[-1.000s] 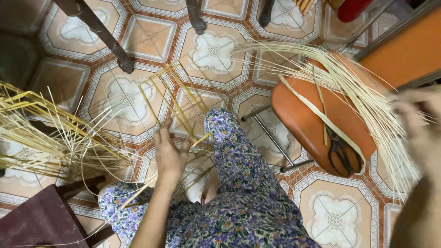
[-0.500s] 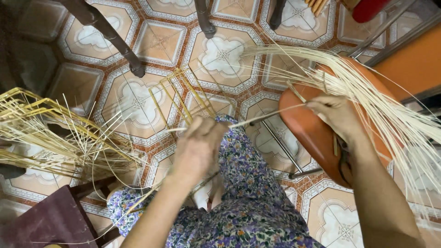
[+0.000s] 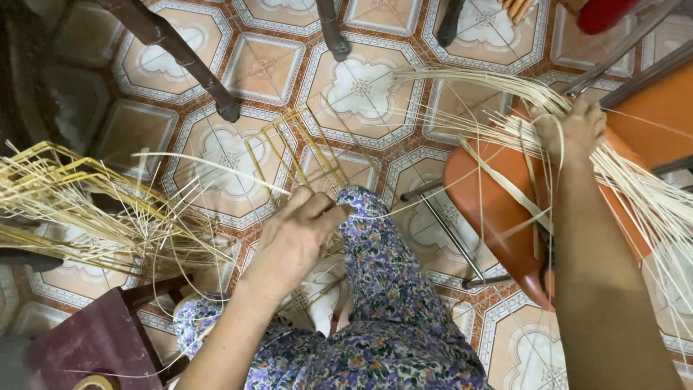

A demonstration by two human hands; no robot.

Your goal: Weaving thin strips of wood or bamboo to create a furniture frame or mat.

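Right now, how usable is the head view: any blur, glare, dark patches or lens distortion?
Head view: mostly sharp, the left hand and the floor tiles read clearly; the right forearm at the lower right edge looks soft. The upper left corner is dark. Faint sheen on the orange stool, no hard glare. Wide-angle bending shows at the edges. The right hand among the pale strips is clear.

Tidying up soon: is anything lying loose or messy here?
Yes. A tangled heap of cane strips sprawls over the tiled floor at left, and long strips overhang the orange stool, where the right hand rests.
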